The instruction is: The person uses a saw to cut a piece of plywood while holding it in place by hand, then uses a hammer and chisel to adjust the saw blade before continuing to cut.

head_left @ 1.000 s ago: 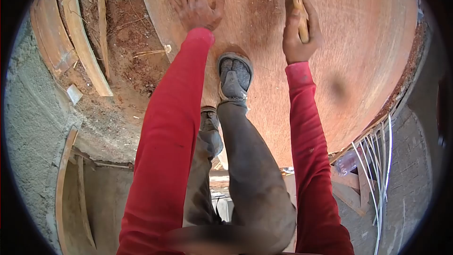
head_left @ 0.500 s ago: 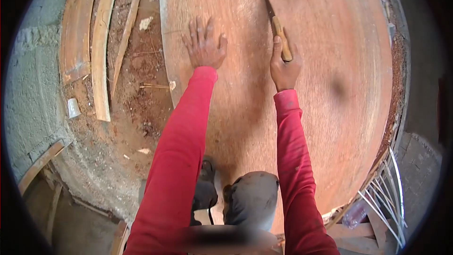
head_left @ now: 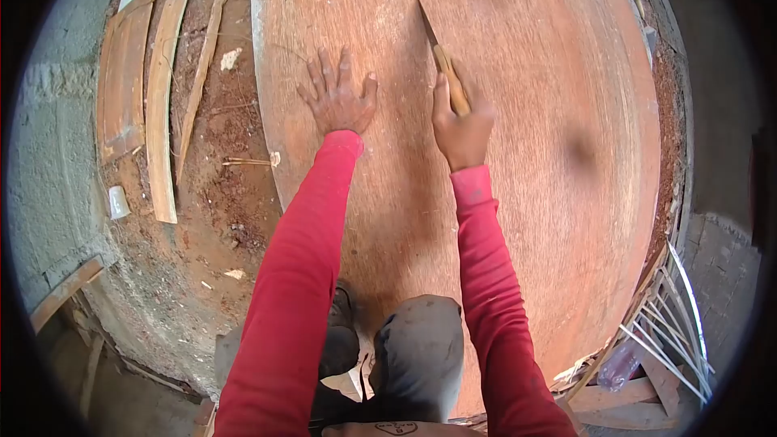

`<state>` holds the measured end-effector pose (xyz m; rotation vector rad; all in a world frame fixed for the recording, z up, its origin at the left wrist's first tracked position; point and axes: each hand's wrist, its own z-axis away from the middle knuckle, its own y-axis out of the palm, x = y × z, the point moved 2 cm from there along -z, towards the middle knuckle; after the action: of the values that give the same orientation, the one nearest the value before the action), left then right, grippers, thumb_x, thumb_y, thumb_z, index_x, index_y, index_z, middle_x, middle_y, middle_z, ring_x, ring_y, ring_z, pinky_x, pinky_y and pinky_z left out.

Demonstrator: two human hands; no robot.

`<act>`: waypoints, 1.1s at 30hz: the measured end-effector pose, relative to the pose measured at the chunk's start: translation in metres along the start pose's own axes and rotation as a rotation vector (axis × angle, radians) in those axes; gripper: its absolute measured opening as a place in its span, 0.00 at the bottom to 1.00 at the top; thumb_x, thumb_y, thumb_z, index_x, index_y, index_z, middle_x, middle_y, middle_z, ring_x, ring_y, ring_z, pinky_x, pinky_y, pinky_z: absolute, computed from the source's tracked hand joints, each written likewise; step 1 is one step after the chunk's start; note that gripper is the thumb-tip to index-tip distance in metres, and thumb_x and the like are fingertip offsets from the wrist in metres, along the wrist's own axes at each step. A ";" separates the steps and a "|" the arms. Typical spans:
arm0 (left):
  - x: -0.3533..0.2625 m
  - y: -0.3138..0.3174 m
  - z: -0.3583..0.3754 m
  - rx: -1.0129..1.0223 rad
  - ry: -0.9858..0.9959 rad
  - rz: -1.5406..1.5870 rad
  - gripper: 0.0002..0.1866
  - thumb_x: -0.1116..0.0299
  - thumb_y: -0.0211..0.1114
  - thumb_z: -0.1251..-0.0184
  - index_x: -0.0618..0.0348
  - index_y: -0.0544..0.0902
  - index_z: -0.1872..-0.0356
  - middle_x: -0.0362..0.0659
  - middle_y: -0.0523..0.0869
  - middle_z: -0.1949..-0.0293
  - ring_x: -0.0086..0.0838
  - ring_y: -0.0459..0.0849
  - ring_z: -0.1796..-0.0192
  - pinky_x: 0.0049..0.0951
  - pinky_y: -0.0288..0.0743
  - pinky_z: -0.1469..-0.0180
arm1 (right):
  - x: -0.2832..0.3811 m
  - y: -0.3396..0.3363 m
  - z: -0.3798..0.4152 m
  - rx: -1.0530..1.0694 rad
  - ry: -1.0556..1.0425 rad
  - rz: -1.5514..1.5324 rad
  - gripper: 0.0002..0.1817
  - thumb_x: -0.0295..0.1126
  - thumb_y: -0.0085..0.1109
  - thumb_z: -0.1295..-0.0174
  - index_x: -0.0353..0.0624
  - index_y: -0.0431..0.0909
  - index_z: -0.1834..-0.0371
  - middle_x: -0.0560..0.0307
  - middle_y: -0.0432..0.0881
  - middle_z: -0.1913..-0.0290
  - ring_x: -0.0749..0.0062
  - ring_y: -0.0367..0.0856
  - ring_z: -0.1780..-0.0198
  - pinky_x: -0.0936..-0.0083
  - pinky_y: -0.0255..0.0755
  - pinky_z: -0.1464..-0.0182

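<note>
A large reddish-brown plywood sheet [head_left: 558,218] lies beneath both arms. My left hand [head_left: 338,101] rests flat on it, left of centre, with the fingers spread. The wooden handle of a handsaw [head_left: 453,85] is wrapped in my right hand [head_left: 464,131], thumb along its side. Its narrow dark blade points away from me and meets the sheet at its far end. A thin dark line runs on the plywood beyond the blade tip. How much of the blade lies below the surface is hidden.
Long wooden strips [head_left: 168,105] and a white cup [head_left: 119,202] lie on reddish soil at left, beside a grey concrete wall [head_left: 57,137]. At lower right are thin white strips [head_left: 676,320] and a clear plastic bottle [head_left: 620,366]. My knee [head_left: 421,340] is near the front.
The whole view has shifted, so the sheet appears farther left and lower. Against the sheet, the handsaw and my right hand have moved slightly left and toward me. My left hand stays spread on the plywood.
</note>
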<state>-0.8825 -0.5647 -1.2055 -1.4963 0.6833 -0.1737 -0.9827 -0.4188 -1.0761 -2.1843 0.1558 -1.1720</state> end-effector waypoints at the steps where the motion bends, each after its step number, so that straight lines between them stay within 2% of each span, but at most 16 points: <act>1: 0.000 0.000 0.001 0.020 -0.001 0.012 0.39 0.38 0.51 0.27 0.37 0.56 0.18 0.49 0.48 0.16 0.49 0.42 0.15 0.67 0.32 0.20 | 0.000 -0.009 0.001 -0.011 0.010 0.001 0.19 0.29 0.61 0.29 0.33 0.80 0.38 0.44 0.89 0.64 0.68 0.87 0.69 0.73 0.79 0.68; 3: 0.002 0.001 0.009 0.039 0.004 0.000 0.40 0.37 0.50 0.27 0.37 0.56 0.18 0.49 0.47 0.16 0.49 0.42 0.15 0.66 0.31 0.20 | 0.007 -0.041 0.018 0.156 0.241 0.019 0.19 0.29 0.62 0.30 0.35 0.80 0.38 0.43 0.89 0.62 0.68 0.87 0.68 0.71 0.79 0.65; 4: 0.000 0.002 0.002 0.025 -0.004 -0.003 0.40 0.35 0.50 0.26 0.36 0.56 0.18 0.49 0.47 0.16 0.49 0.41 0.15 0.66 0.30 0.20 | 0.013 -0.058 0.040 0.036 0.069 -0.062 0.20 0.27 0.63 0.31 0.34 0.80 0.37 0.40 0.89 0.57 0.68 0.89 0.65 0.72 0.80 0.63; 5: -0.002 0.002 0.000 0.032 -0.014 0.004 0.40 0.35 0.50 0.26 0.36 0.56 0.18 0.49 0.47 0.16 0.49 0.41 0.15 0.66 0.30 0.20 | 0.023 -0.070 0.053 0.047 0.066 -0.055 0.20 0.27 0.63 0.31 0.34 0.80 0.37 0.40 0.89 0.57 0.68 0.89 0.65 0.72 0.80 0.63; 8: 0.000 0.001 0.005 0.068 -0.012 -0.037 0.40 0.35 0.50 0.26 0.36 0.56 0.18 0.48 0.47 0.16 0.48 0.40 0.15 0.65 0.30 0.20 | 0.027 -0.064 0.051 0.136 0.278 -0.069 0.21 0.26 0.63 0.31 0.30 0.79 0.37 0.37 0.88 0.51 0.62 0.91 0.58 0.70 0.82 0.57; 10: -0.002 -0.001 0.001 0.061 -0.023 -0.020 0.40 0.35 0.50 0.26 0.35 0.55 0.18 0.48 0.47 0.16 0.48 0.40 0.15 0.65 0.30 0.20 | -0.005 -0.007 0.000 0.093 0.157 0.013 0.21 0.27 0.63 0.32 0.30 0.79 0.37 0.36 0.88 0.51 0.56 0.90 0.57 0.68 0.82 0.56; 13: -0.001 0.000 0.000 0.059 -0.012 -0.015 0.40 0.35 0.50 0.26 0.35 0.55 0.18 0.48 0.47 0.16 0.48 0.40 0.15 0.66 0.30 0.20 | 0.003 -0.017 -0.009 0.121 0.147 -0.001 0.21 0.28 0.62 0.31 0.29 0.78 0.38 0.35 0.88 0.50 0.52 0.90 0.56 0.68 0.82 0.54; 15: 0.001 0.002 0.003 0.060 -0.017 -0.015 0.40 0.35 0.50 0.27 0.35 0.55 0.18 0.48 0.47 0.16 0.48 0.40 0.15 0.66 0.30 0.20 | 0.029 -0.055 0.039 0.165 0.146 0.050 0.21 0.28 0.62 0.32 0.30 0.78 0.38 0.35 0.88 0.53 0.51 0.90 0.58 0.67 0.82 0.56; 18: -0.001 -0.002 -0.002 0.061 -0.026 -0.004 0.40 0.35 0.51 0.27 0.34 0.55 0.18 0.48 0.47 0.16 0.48 0.40 0.15 0.66 0.30 0.20 | 0.043 -0.070 0.053 0.083 0.300 -0.087 0.20 0.27 0.63 0.33 0.34 0.79 0.38 0.34 0.87 0.56 0.47 0.89 0.60 0.64 0.81 0.59; 20: -0.003 -0.005 0.004 0.073 -0.023 0.018 0.40 0.36 0.52 0.27 0.34 0.55 0.18 0.47 0.46 0.16 0.47 0.40 0.15 0.66 0.30 0.20 | 0.008 -0.026 0.015 0.087 0.164 0.012 0.20 0.26 0.62 0.32 0.34 0.79 0.38 0.33 0.87 0.54 0.48 0.90 0.56 0.66 0.81 0.54; 22: -0.003 -0.005 -0.001 0.070 -0.017 -0.003 0.41 0.36 0.53 0.28 0.35 0.54 0.18 0.47 0.45 0.16 0.47 0.40 0.15 0.66 0.29 0.20 | 0.008 -0.022 -0.009 0.118 0.216 -0.015 0.20 0.26 0.62 0.32 0.34 0.79 0.38 0.34 0.87 0.54 0.48 0.90 0.55 0.66 0.81 0.53; 23: -0.001 -0.004 0.000 0.073 -0.011 0.003 0.41 0.36 0.53 0.28 0.35 0.54 0.18 0.47 0.45 0.16 0.47 0.40 0.15 0.66 0.29 0.20 | 0.009 -0.022 -0.011 0.162 0.301 -0.048 0.20 0.25 0.62 0.32 0.35 0.79 0.37 0.34 0.88 0.53 0.49 0.90 0.54 0.66 0.81 0.51; 25: -0.002 -0.002 -0.001 0.068 -0.021 -0.007 0.41 0.36 0.53 0.28 0.34 0.55 0.18 0.47 0.45 0.16 0.47 0.40 0.15 0.66 0.29 0.20 | 0.034 -0.063 0.028 0.096 0.123 -0.054 0.20 0.26 0.62 0.32 0.34 0.79 0.37 0.34 0.88 0.54 0.47 0.90 0.54 0.65 0.81 0.52; 27: -0.002 0.001 0.002 0.080 -0.040 -0.005 0.41 0.36 0.53 0.28 0.34 0.54 0.17 0.47 0.45 0.15 0.47 0.40 0.15 0.66 0.29 0.20 | 0.059 -0.095 0.061 0.101 0.325 -0.125 0.20 0.26 0.63 0.32 0.34 0.78 0.38 0.35 0.87 0.54 0.47 0.90 0.54 0.65 0.82 0.54; 31: -0.003 -0.004 0.000 0.043 -0.006 0.020 0.40 0.37 0.53 0.27 0.33 0.56 0.18 0.48 0.47 0.16 0.48 0.41 0.15 0.67 0.31 0.20 | -0.001 -0.018 0.003 0.098 0.169 0.006 0.19 0.22 0.62 0.32 0.32 0.79 0.38 0.39 0.89 0.53 0.61 0.91 0.58 0.71 0.83 0.56; 33: -0.001 -0.002 -0.003 0.027 -0.002 0.020 0.40 0.37 0.53 0.27 0.33 0.55 0.18 0.48 0.47 0.16 0.49 0.41 0.15 0.67 0.31 0.20 | 0.005 -0.034 0.011 0.093 0.139 0.004 0.19 0.22 0.62 0.32 0.32 0.79 0.38 0.40 0.90 0.55 0.64 0.90 0.59 0.73 0.83 0.58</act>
<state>-0.8845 -0.5666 -1.2029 -1.4632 0.6912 -0.1658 -0.9769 -0.3890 -1.0568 -2.0216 0.1606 -1.3029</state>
